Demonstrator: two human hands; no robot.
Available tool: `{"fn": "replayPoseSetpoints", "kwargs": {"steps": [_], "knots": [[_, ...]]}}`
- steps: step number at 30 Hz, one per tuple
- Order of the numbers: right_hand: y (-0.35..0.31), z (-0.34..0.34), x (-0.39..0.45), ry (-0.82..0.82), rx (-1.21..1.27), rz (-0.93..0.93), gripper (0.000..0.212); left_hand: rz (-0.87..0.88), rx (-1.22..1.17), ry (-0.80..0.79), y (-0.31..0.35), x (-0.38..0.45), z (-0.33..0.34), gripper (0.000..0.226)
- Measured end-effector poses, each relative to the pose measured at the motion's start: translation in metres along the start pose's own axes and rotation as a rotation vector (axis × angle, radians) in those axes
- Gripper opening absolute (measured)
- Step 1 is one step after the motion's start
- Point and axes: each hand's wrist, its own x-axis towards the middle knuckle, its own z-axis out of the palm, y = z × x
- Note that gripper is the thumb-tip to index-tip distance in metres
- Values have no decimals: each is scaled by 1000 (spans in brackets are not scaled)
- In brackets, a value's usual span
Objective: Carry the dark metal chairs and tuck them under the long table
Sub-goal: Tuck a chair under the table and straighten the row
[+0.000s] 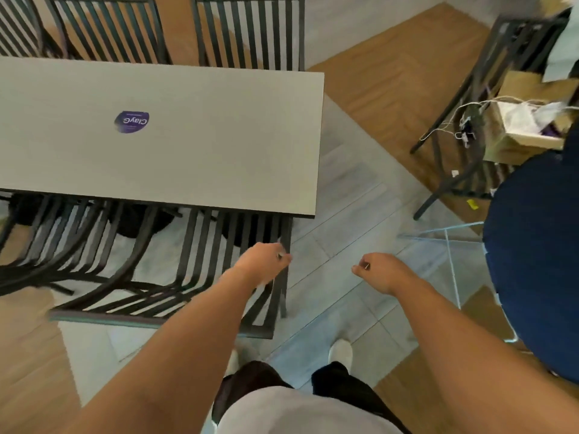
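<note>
The long pale table fills the upper left. A dark metal slatted chair stands at its near right end with the seat under the top and the back leaning toward me. My left hand hangs with curled fingers at this chair's right side post; whether they close round the post is hidden. My right hand hovers over the floor to the right of the chair, fingers curled, holding nothing. Another dark chair sits tucked in to the left, blurred. Two more chairs stand along the far side.
A further dark chair at the right carries a cardboard box with papers and cables. A large dark blue round thing and a light blue wire frame stand close on my right. A purple sticker lies on the table.
</note>
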Motion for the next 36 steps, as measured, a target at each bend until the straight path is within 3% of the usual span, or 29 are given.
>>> {"fn": "replayPoseSetpoints", "kwargs": {"steps": [5, 12, 18, 27, 36], "knots": [[71, -47, 24, -18, -69, 30, 44, -63, -149, 17, 77, 27, 12, 43], [98, -112, 84, -49, -54, -6, 44, -81, -116, 38, 137, 100, -4, 46], [86, -198, 181, -35, -101, -48, 41, -51, -50, 41, 165, 203, -57, 48], [29, -361, 343, 17, -32, -73, 29, -18, 21, 23, 204, 375, -198, 49], [-4, -509, 487, 0, -141, -153, 24, -93, -39, 91, 223, 512, -300, 45]]}}
